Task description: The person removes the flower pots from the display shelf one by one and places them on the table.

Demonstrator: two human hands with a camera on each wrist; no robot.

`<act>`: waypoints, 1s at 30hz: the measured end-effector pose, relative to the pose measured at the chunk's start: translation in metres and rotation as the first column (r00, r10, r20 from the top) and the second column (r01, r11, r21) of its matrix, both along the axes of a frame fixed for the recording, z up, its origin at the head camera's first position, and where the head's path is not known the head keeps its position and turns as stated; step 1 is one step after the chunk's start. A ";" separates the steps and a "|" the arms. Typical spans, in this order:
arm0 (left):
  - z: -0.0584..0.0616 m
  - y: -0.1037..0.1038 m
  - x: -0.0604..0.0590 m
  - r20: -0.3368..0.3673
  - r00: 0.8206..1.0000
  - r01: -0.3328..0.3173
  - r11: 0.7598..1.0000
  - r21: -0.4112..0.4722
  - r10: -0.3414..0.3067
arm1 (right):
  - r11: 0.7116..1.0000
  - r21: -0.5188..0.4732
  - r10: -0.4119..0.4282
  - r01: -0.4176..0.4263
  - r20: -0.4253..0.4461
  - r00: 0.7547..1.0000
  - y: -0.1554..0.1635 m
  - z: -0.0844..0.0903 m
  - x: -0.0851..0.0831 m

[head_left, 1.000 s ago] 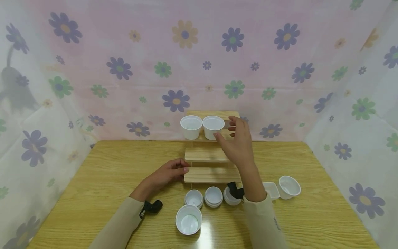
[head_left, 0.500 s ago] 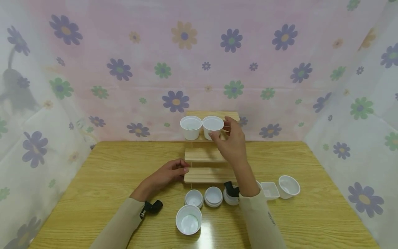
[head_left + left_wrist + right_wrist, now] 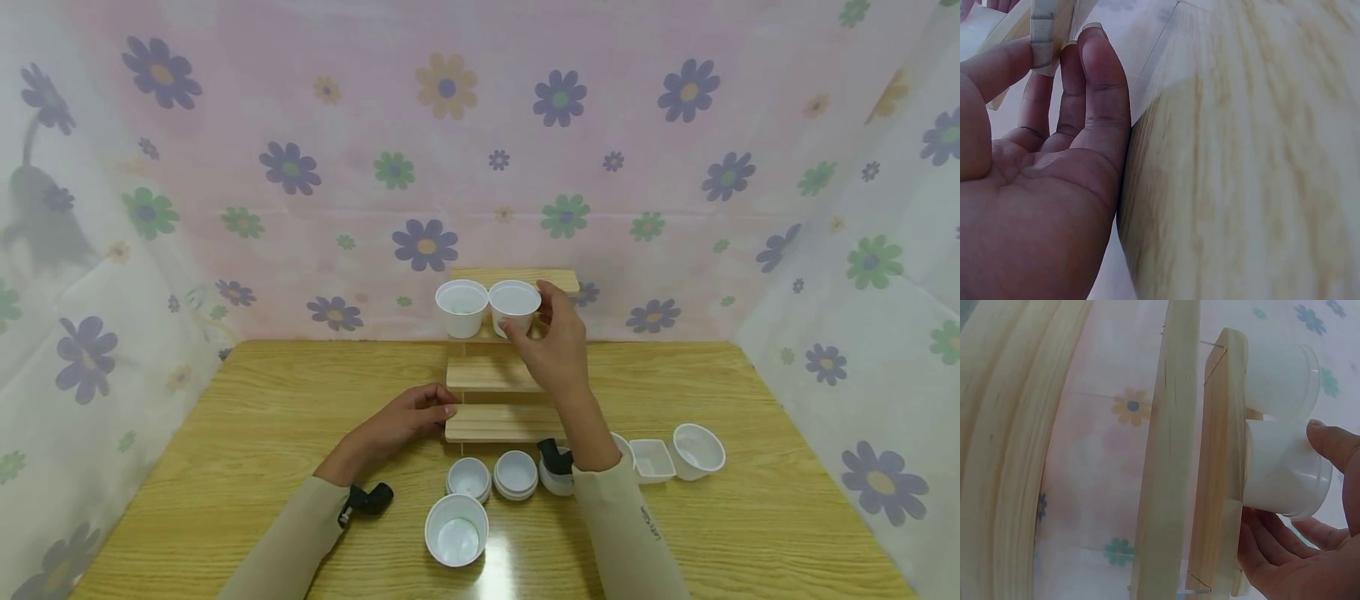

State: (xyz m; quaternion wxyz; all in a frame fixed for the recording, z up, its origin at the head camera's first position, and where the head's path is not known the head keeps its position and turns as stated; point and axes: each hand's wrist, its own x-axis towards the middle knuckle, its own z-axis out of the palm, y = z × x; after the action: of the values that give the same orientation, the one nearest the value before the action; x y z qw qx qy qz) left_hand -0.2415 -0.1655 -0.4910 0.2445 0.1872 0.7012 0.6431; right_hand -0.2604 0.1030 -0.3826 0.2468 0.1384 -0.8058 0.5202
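A wooden tiered display stand point(image 3: 510, 423) stands against the back cloth. Two white plastic cups sit side by side on one of its upper steps: the left cup point(image 3: 461, 310) and the right cup point(image 3: 513, 300). My right hand point(image 3: 557, 346) holds the right cup, thumb on its front and fingers round its right side. In the right wrist view that cup's wall point(image 3: 1275, 459) stands on the step, with the thumb near the rim. My left hand point(image 3: 401, 421) grips the left end of the lowest step. The left wrist view shows the thumb and fingers about the step's end point(image 3: 1042, 34).
In front of the stand sit several small white tubs point(image 3: 515, 473), with a larger white cup point(image 3: 456, 533) nearer me. Right of my right forearm are a square white dish point(image 3: 652, 460) and a tilted round white cup point(image 3: 697, 452). Flowered cloth point(image 3: 495, 125) encloses the table.
My right hand has moved left from beside the right cup and closed its fingers on it. My left hand has stayed on the lowest step.
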 end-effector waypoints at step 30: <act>0.002 0.001 0.002 -0.008 1.000 -0.024 1.000 -0.013 0.024 | 0.999 0.039 -0.017 0.018 -0.010 1.000 0.000 0.000 0.004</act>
State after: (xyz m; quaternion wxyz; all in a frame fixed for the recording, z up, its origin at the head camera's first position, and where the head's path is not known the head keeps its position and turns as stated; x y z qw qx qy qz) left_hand -0.2397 -0.1641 -0.4890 0.2353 0.1797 0.7084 0.6407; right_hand -0.2567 0.1031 -0.3831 0.2525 0.1387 -0.8157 0.5016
